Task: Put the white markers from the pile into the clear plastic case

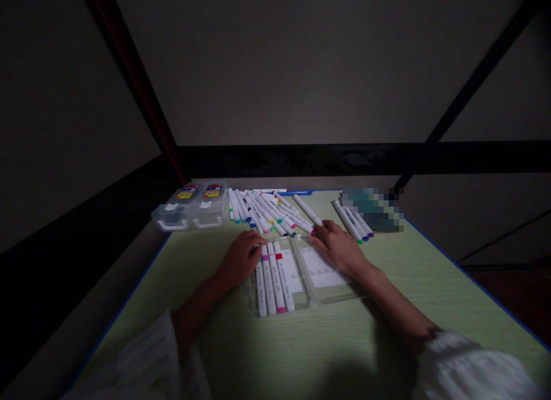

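Observation:
A clear plastic marker case [306, 276] lies open on the table, its hinge between two halves. Several white markers [271, 279] with coloured bands sit side by side in its left half. My left hand [240, 257] is curled at the upper left corner of the case, beside the marker ends; its fingertips are partly hidden. Over the upper edge of the right half, my right hand [341, 248] has its fingers closed at the near end of a white marker [306, 209]. White paper [323, 274] with faint print shows in the right half.
A loose pile of white markers [262, 209] lies beyond the case. Two clear latched boxes [209, 210] stand at the back left. Several markers [350, 221] lie at the right beside a blurred greenish item [372, 209]. The table [206, 342] has a blue edge.

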Demonstrator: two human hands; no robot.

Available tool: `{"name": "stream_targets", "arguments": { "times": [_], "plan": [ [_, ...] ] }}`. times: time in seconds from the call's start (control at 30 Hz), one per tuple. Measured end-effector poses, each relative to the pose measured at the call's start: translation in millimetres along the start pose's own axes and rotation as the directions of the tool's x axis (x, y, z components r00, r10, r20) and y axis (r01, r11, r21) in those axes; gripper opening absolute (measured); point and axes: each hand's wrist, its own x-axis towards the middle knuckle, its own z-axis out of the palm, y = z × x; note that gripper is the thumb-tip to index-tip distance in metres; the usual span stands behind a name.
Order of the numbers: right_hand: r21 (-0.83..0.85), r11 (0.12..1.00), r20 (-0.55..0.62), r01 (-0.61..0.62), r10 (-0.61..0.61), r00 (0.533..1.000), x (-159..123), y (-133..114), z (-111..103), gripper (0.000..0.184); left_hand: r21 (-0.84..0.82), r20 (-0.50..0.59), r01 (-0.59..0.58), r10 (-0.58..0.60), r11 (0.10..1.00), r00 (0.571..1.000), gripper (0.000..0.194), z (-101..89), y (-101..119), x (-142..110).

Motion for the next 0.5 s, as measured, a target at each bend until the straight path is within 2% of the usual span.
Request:
{"name": "stream_targets", "arguments": {
  "times": [0.27, 0.5],
  "plan": [
    [0.089, 0.993, -0.122, 0.078, -0.067, 0.990, 0.0, 2.1, 1.3, 0.037, -0.002, -0.003, -0.003, 0.003, 1.000, 1.000, 0.018, -0.2, 0.5, 0.1],
    [0.235, 0.966, -0.251, 0.105, -0.043, 0.967, -3.3, 3.2, -2.4, 0.029, 0.014, 0.003, -0.006, 0.006, 1.000, 1.000, 0.017, -1.0, 1.4, 0.6]
  ]
}}
